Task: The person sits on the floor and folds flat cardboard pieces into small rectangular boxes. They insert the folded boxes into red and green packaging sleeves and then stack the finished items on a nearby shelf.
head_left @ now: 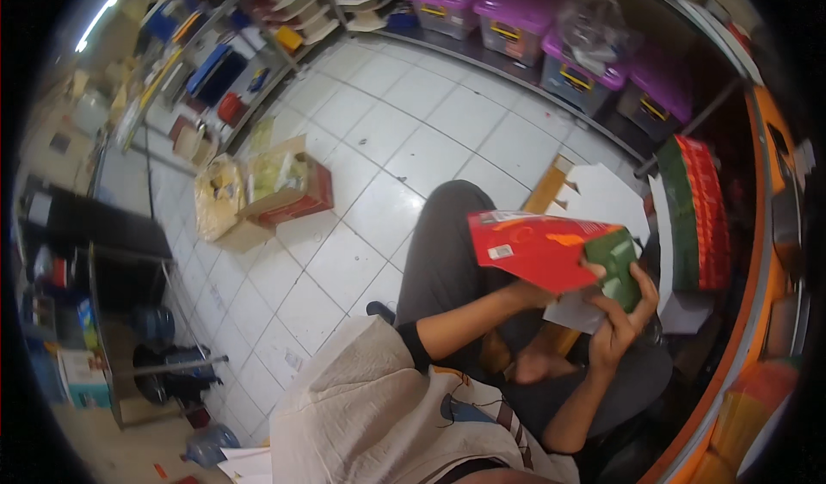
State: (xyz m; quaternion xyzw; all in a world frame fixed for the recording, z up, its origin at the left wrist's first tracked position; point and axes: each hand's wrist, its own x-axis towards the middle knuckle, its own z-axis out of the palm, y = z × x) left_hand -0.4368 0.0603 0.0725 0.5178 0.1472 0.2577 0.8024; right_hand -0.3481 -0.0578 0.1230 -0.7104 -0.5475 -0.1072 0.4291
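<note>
A red and green printed cardboard piece (538, 247), partly folded, is held up in front of my crossed legs. My left hand (535, 295) grips it from below, mostly hidden behind the red panel. On the green end, my right hand (618, 320) presses with bent fingers, the index fingertip along the panel's edge. White card sheets (598, 196) lie beyond and beneath the piece. To the right of them stands a stack of similar red and green cardboard (701, 213).
An orange-edged structure (757, 269) curves close along my right. A wooden strip (548, 184) lies beyond my knee. An opened carton (292, 183) sits on the tiled floor (379, 166) beside a plastic bag (219, 196). Purple-lidded bins (512, 24) line the far shelf.
</note>
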